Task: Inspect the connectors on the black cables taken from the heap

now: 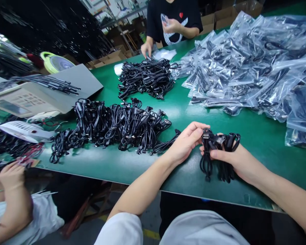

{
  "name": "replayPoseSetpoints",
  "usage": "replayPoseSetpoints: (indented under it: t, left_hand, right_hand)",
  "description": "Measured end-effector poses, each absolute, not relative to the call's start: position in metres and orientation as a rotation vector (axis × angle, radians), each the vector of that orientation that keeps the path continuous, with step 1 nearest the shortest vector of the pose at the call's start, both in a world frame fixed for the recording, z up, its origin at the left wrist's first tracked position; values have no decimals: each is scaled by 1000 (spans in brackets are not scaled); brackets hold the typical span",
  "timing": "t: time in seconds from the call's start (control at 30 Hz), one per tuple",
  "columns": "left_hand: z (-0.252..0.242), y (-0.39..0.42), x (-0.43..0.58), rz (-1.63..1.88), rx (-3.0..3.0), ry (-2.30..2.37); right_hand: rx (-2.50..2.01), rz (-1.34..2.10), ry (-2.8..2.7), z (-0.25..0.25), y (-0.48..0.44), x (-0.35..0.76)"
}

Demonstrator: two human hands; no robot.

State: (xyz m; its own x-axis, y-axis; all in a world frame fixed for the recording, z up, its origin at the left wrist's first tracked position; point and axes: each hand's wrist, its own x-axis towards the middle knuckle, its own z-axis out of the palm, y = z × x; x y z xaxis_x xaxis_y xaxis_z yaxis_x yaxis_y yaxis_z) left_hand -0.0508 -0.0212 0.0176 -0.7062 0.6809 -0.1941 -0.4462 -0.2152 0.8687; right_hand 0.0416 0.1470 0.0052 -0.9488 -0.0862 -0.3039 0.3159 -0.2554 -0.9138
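Note:
Several coiled black USB cables (225, 170) are bunched in my right hand (241, 161), its thumb pressed across them above the green table. My left hand (188, 141) pinches the upper end of the leftmost coil, close to a metal USB plug (205, 136). The coils' lower loops hang down side by side. Some of my fingers are hidden behind the cables. Left of my left hand lies a long heap of similar coiled black cables (114, 126), its nearest loose coil just beside the wrist.
Clear zip bags of cables (234, 71) pile up at the right. Across the green table (193, 119), a co-worker (172, 30) handles a small bag and another cable heap (145, 78). At left are a beige machine (35, 98), a white fan-like device (22, 131) and another person's arm (15, 200).

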Motion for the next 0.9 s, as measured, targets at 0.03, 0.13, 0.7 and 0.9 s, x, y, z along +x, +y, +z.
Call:
replayPoseSetpoints:
  t: [0.03,0.13,0.7,0.9]
  left_hand:
    - [18,-21,-50,1985,295,1321]
    - [17,-20,-48,2030,297,1402]
    - [16,-10,-12,1434,356,1247]
    - [9,-10,-12,1643,374,1739]
  right_hand:
    - [282,-2328,1705,6,146,40]
    - [315,-2415,1650,8,144,35]
    - [457,-2848,1937,36,161,32]
    - [398,-2874,2002,35,161,33]
